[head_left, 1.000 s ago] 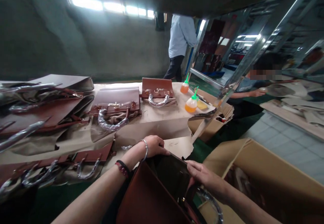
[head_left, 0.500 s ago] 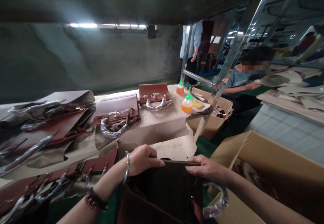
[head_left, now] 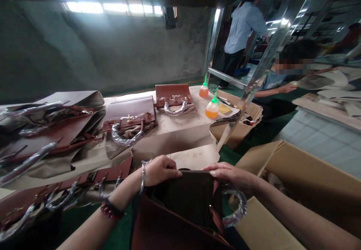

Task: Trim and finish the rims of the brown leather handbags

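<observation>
With left grip (head_left: 161,170) and right grip (head_left: 232,176), pinches the far edge of an open brown bag (head_left: 163,227), just before the counter (head_left: 175,124); has two green-nozzled bottles (head_left: 211,110) at the counter's right end.

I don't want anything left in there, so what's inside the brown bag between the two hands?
Inside the brown bag, a dark lining shows, with no loose item standing out. The near brown panel covers the bottom, so anything lying there cannot be seen.
</observation>
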`<state>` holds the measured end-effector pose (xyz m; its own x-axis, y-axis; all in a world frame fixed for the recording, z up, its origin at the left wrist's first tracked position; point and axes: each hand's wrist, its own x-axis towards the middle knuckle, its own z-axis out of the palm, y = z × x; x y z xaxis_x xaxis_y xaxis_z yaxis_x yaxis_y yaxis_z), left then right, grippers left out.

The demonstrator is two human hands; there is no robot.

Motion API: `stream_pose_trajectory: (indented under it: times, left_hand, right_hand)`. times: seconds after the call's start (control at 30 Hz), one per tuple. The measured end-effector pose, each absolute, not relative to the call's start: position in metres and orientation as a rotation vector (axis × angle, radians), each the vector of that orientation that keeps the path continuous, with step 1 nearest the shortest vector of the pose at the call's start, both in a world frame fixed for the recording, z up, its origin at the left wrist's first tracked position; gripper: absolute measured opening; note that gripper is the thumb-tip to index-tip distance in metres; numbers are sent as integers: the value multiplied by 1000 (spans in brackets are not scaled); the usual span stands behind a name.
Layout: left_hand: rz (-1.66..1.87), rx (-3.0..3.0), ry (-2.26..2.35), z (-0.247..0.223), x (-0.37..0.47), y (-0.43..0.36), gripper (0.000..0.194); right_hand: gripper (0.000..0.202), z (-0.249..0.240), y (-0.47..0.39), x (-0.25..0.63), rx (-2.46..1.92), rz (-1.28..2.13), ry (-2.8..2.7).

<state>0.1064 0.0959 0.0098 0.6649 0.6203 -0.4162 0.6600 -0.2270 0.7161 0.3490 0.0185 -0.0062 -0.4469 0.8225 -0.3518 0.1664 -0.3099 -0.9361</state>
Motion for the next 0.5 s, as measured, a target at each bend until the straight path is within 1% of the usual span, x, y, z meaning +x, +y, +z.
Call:
stream_pose_trajectory:
  times: [0.17,0.27,0.37,0.5]
  left_hand:
    - [-73,1901,971,10,109,98,38]
    - [-77,1892,960,11,110,99,38]
    - [-84,1871,938,10,109,99,37]
    - [-76,1825,911,9,108,99,35]
  right_hand:
    - [31,-8,26,340,-1232,1874,-1369]
    - [35,-12,29,335,-1299,1886,-1372]
    - [38,-13,29,333,-1319,1873,-1427]
    - [35,-8,30,331,-1307,1877,-1570]
